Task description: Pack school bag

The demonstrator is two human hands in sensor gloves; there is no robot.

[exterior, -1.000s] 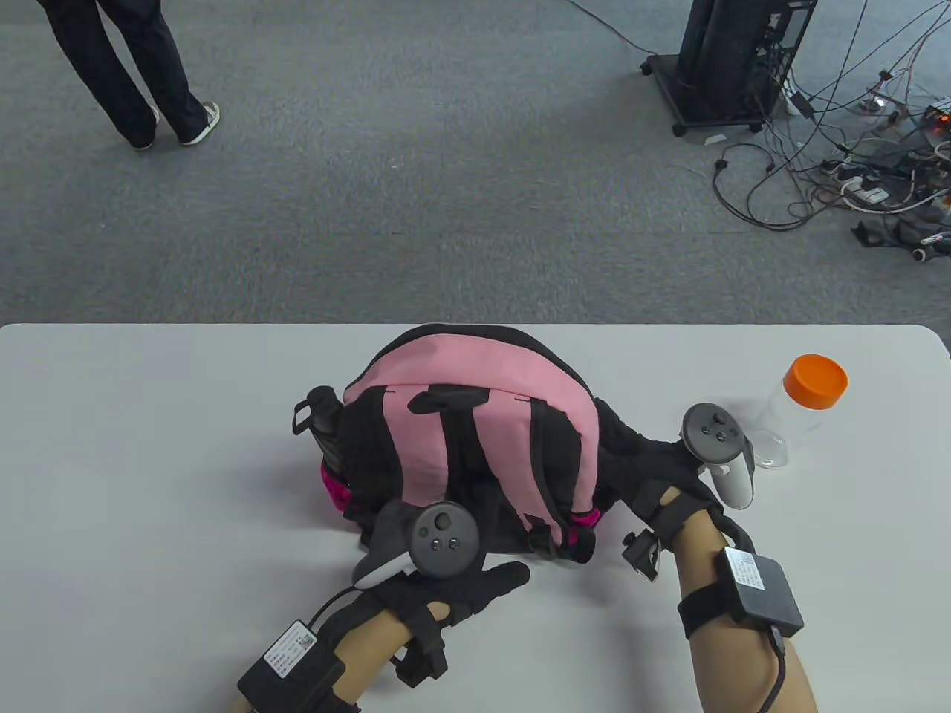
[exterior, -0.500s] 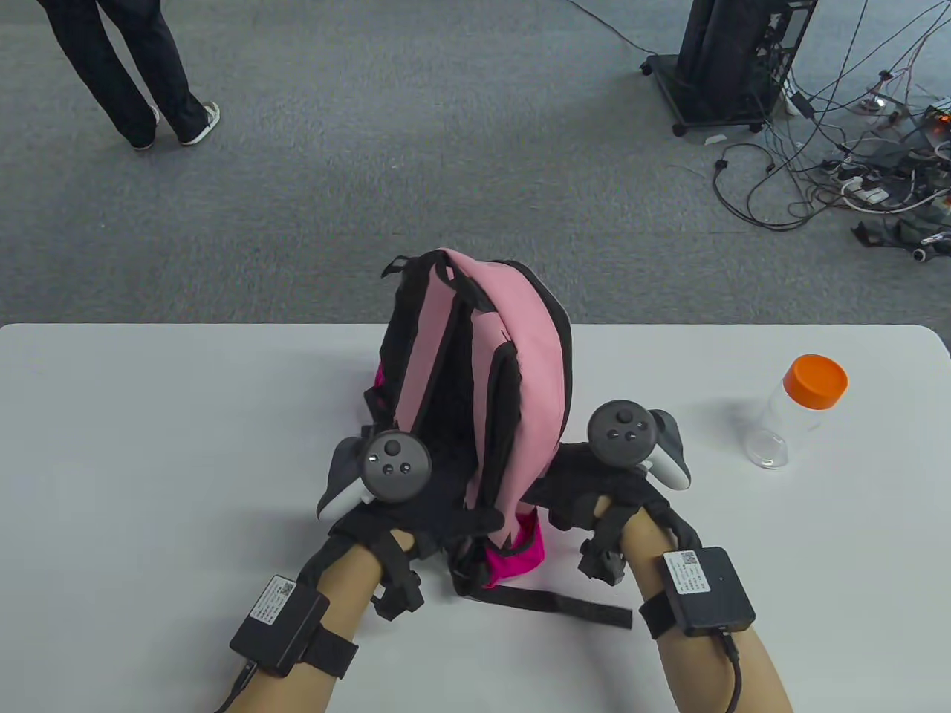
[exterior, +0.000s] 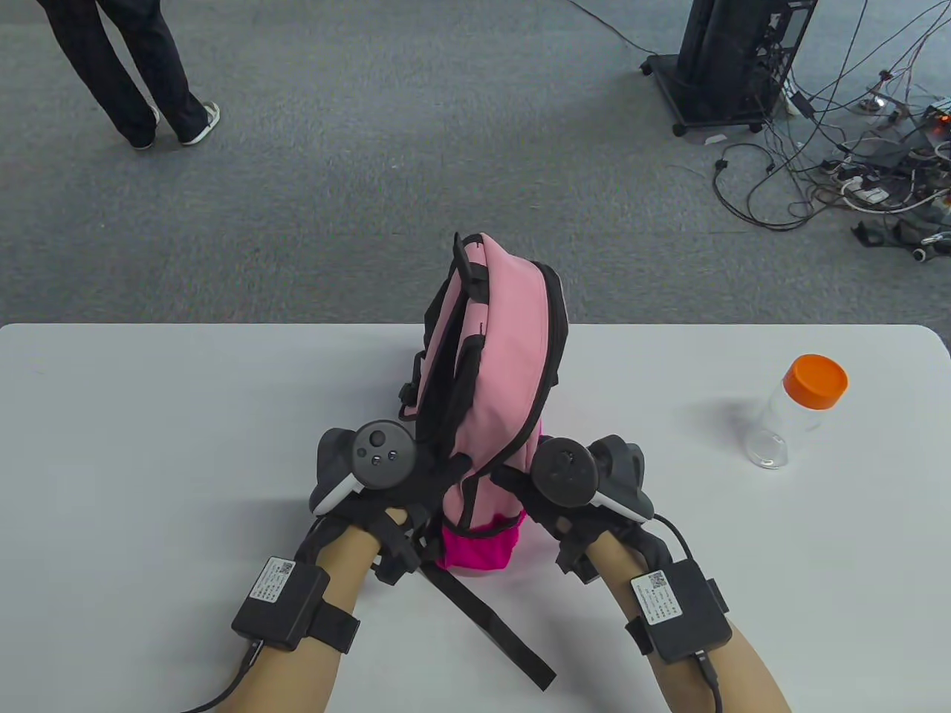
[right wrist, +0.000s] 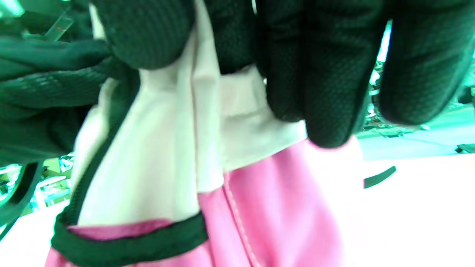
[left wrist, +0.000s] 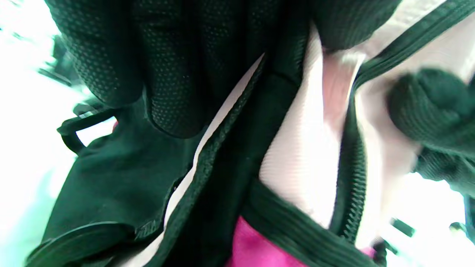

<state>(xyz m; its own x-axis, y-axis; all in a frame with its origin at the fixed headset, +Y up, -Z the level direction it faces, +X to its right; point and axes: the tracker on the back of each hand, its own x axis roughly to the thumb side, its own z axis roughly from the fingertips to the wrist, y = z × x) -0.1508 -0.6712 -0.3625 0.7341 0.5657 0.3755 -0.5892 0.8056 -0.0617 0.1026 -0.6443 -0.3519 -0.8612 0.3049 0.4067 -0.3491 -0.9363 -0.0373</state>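
A pink and black school bag (exterior: 505,356) stands upright near the middle of the white table (exterior: 148,416), narrow side towards me, with a magenta side pocket (exterior: 479,546) at its base. My left hand (exterior: 405,494) grips its left lower side by the black strap. My right hand (exterior: 531,486) grips its right lower side. In the left wrist view my fingers (left wrist: 167,66) curl over the black mesh and pink fabric of the bag (left wrist: 304,159). In the right wrist view my fingers (right wrist: 323,74) clamp the bag's pale pink cloth (right wrist: 167,148).
A clear bottle with an orange cap (exterior: 799,408) stands on the table to the right of the bag. A loose black strap (exterior: 498,624) trails towards the front edge. Beyond the table, a person's legs (exterior: 126,67) at far left, a black stand and cables (exterior: 854,148) at far right.
The bag was lying on the table a second ago; both hands have raised it upright and turned it edge-on, and have closed in on its lower sides.
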